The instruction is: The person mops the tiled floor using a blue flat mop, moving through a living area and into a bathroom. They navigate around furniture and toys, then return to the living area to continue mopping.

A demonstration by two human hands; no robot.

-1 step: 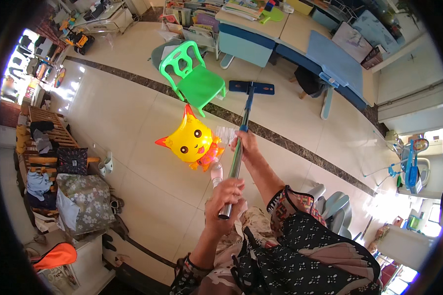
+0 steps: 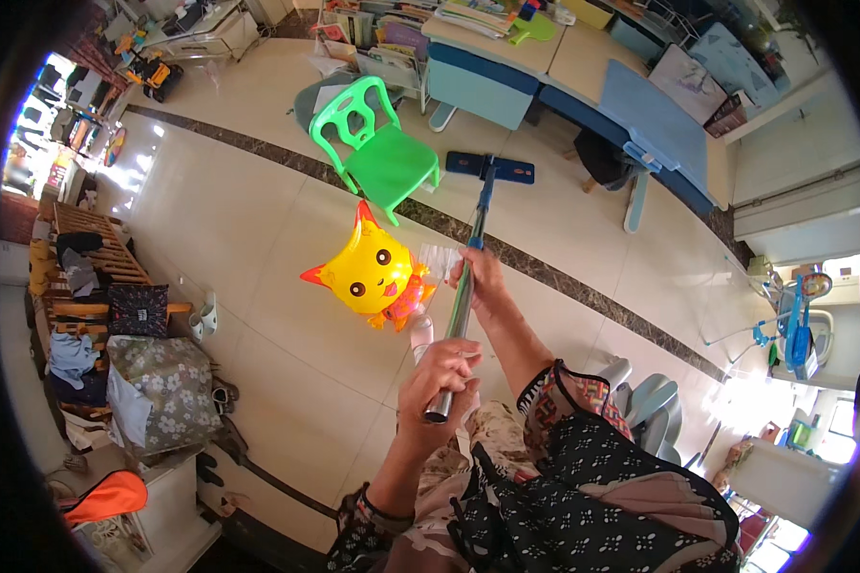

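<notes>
I hold a flat mop (image 2: 462, 310) by its metal pole. My left hand (image 2: 438, 377) is closed round the pole near its open lower end. Further up, my right hand (image 2: 483, 277) grips the pole just below a blue collar. The wide dark-blue mop head (image 2: 514, 171) lies flat on the floor beyond, between a green plastic chair (image 2: 392, 164) and the desk. Left of the pole is a yellow cartoon-animal balloon (image 2: 354, 277) with red-tipped ears. A clear crinkled piece (image 2: 438, 260) shows between the balloon and my right hand.
A blue-sided desk (image 2: 478, 91) stands at the back, with a dark stool (image 2: 602, 158) under it. Wooden seating (image 2: 91, 244) and a flower-patterned cover (image 2: 167, 392) line the left, with pale shoes (image 2: 209, 313) beside them. Grey chair-like pieces (image 2: 652, 401) stand close on my right.
</notes>
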